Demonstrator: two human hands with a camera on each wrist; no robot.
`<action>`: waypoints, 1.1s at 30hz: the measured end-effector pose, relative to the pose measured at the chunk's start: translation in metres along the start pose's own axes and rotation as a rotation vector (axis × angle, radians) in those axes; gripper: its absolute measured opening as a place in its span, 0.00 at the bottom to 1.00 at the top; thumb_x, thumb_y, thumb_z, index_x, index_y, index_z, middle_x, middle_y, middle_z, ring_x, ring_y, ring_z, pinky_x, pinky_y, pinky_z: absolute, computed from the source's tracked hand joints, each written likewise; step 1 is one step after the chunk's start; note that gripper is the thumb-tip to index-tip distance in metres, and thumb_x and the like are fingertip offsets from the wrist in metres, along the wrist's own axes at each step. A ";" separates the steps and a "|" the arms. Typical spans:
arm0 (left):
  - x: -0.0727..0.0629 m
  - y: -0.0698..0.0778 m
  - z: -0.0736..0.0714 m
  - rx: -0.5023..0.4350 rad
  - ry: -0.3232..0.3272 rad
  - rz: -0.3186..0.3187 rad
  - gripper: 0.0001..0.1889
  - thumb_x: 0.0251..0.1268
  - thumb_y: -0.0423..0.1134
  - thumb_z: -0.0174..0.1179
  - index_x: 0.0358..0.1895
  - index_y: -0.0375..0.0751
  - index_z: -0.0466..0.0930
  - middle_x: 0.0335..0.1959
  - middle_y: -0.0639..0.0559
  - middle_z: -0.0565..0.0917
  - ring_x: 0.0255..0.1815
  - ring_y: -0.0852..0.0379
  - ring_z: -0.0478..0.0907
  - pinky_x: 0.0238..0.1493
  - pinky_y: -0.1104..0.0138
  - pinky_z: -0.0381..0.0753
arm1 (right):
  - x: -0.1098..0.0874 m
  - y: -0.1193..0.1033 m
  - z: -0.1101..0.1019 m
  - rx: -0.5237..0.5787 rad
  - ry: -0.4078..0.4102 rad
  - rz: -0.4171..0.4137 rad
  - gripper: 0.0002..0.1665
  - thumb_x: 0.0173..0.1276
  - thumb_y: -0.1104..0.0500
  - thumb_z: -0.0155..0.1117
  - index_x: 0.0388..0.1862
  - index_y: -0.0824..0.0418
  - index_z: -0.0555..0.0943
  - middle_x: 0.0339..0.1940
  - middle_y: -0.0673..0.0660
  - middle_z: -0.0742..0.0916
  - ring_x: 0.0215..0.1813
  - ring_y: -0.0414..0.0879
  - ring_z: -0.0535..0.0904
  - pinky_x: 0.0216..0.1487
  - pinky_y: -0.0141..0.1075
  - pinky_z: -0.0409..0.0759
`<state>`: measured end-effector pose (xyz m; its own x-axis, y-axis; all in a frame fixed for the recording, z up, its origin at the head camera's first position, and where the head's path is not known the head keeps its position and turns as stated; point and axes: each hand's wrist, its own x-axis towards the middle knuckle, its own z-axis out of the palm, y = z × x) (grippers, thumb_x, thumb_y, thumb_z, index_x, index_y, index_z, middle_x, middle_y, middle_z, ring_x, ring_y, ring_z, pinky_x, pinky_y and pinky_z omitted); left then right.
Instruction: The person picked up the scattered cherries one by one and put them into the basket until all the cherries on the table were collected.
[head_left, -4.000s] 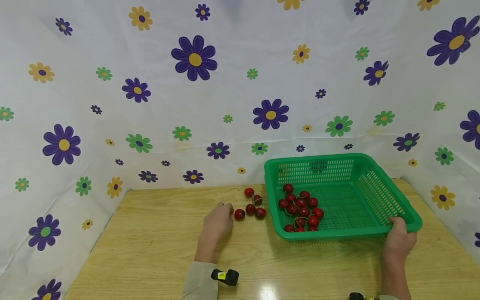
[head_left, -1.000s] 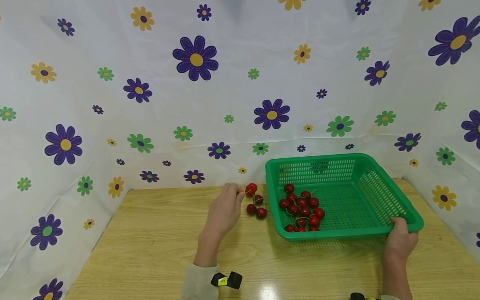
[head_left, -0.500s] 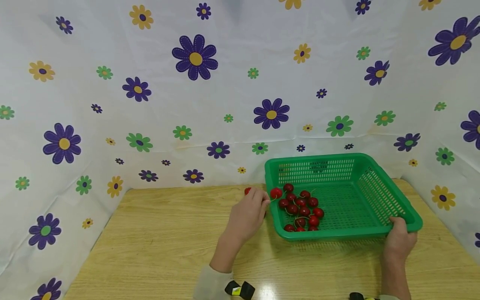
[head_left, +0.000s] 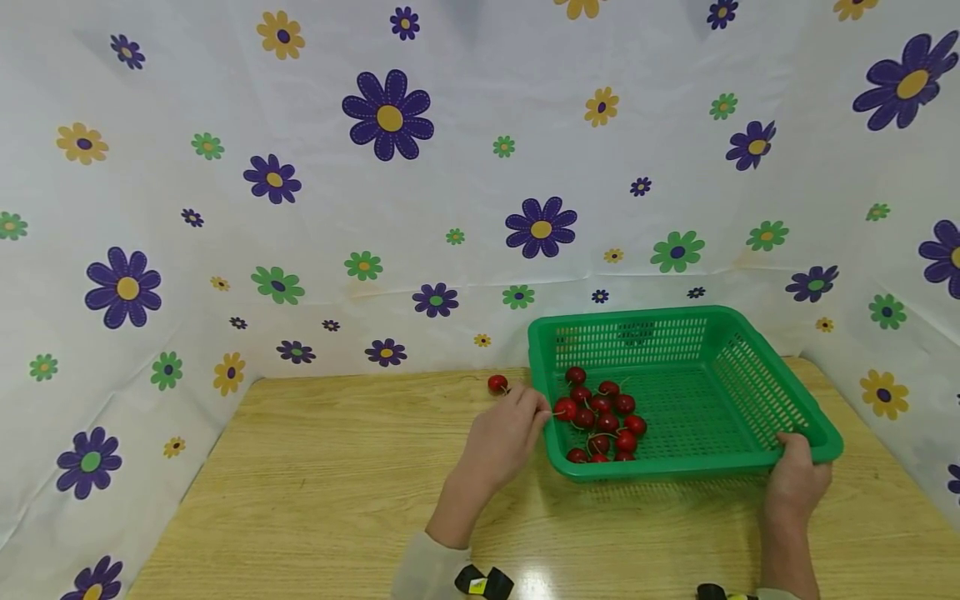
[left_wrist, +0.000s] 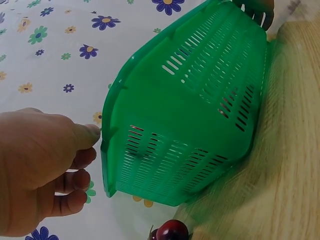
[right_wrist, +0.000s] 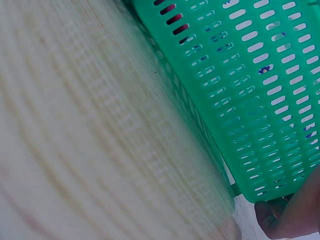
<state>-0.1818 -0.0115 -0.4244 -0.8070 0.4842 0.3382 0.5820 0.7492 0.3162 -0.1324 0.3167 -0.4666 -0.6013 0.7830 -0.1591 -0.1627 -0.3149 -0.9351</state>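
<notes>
My left hand [head_left: 506, 437] pinches the thin stem of a red cherry [head_left: 566, 408] between thumb and fingertips. That cherry hangs just inside the left rim of a green plastic basket [head_left: 675, 468]. In the left wrist view the thumb and index finger of the left hand [left_wrist: 45, 167] meet at the basket's rim [left_wrist: 112, 100], and the held cherry is hidden. Several dark red cherries [head_left: 607, 423] lie in the left part of the basket. My right hand [head_left: 798, 483] grips the near right corner of the rim, thumb over the top; in the right wrist view, fingers [right_wrist: 270, 217] show beneath the rim.
One loose cherry [head_left: 497, 383] lies on the wooden table [head_left: 315, 475] left of the basket. Others [left_wrist: 172, 231] beside it are mostly behind my left hand in the head view. A white flowered cloth [head_left: 465, 183] stands behind and on both sides.
My left hand has lifted a cherry by its stem from the group on the table and carried it right, over the basket's left rim. The right hand and basket have stayed put.
</notes>
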 end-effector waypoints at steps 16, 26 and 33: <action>0.000 0.000 0.003 0.008 -0.001 0.002 0.06 0.76 0.42 0.54 0.42 0.46 0.77 0.36 0.55 0.76 0.30 0.61 0.75 0.26 0.73 0.74 | 0.001 0.001 0.000 -0.003 0.005 -0.001 0.12 0.68 0.62 0.51 0.47 0.51 0.75 0.42 0.46 0.79 0.43 0.37 0.72 0.42 0.23 0.68; 0.003 0.016 0.011 0.089 0.089 0.132 0.05 0.75 0.42 0.56 0.42 0.46 0.76 0.34 0.55 0.75 0.32 0.60 0.75 0.25 0.76 0.71 | 0.002 0.000 0.000 -0.005 0.023 -0.015 0.10 0.67 0.63 0.52 0.44 0.51 0.76 0.40 0.45 0.79 0.43 0.37 0.71 0.42 0.22 0.68; 0.003 0.022 0.019 0.216 0.181 0.175 0.05 0.74 0.43 0.56 0.41 0.48 0.76 0.36 0.56 0.77 0.38 0.57 0.70 0.37 0.69 0.70 | 0.000 0.000 0.000 -0.026 0.013 0.001 0.11 0.68 0.62 0.51 0.46 0.50 0.76 0.42 0.46 0.78 0.44 0.36 0.71 0.43 0.22 0.67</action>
<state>-0.1734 0.0150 -0.4328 -0.6544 0.5404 0.5289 0.6599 0.7496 0.0507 -0.1325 0.3169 -0.4668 -0.5910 0.7897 -0.1643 -0.1415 -0.3021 -0.9427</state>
